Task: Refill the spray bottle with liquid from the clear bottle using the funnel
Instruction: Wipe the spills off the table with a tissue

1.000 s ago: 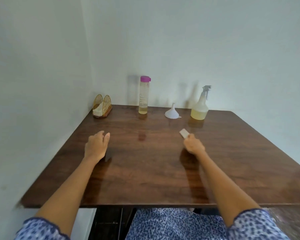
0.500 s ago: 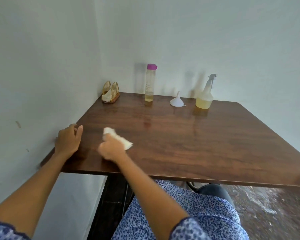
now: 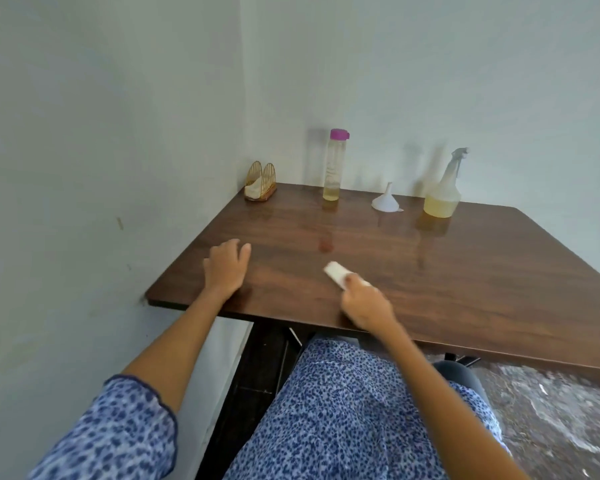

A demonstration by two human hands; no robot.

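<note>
Translucent plastic spray bottle [image 3: 442, 192] untouched at wall | right hand [image 3: 366, 303] clenched around white folded cloth [image 3: 336, 273], likely wiping; left hand [image 3: 226, 266] flat, empty, bracing brown wooden table [image 3: 465, 271]

Table [image 3: 430, 271]: dark brown wood-grain top, glossy, set into a wall corner.
Left hand [image 3: 226, 266]: resting palm down on the top, near its front left edge.
Right hand [image 3: 366, 301]: closed on a white cloth [image 3: 336, 273] pressed to the top.
Napkin holder [image 3: 260, 182]: gold wire, far beyond the left hand, in the corner.
Clear bottle [image 3: 334, 166]: purple cap, upright, far beyond both hands.
Funnel [image 3: 386, 199]: white, spout up, far beyond the right hand.
Spray bottle [image 3: 444, 188]: upright, just right of the funnel, yellowish liquid inside.
</note>
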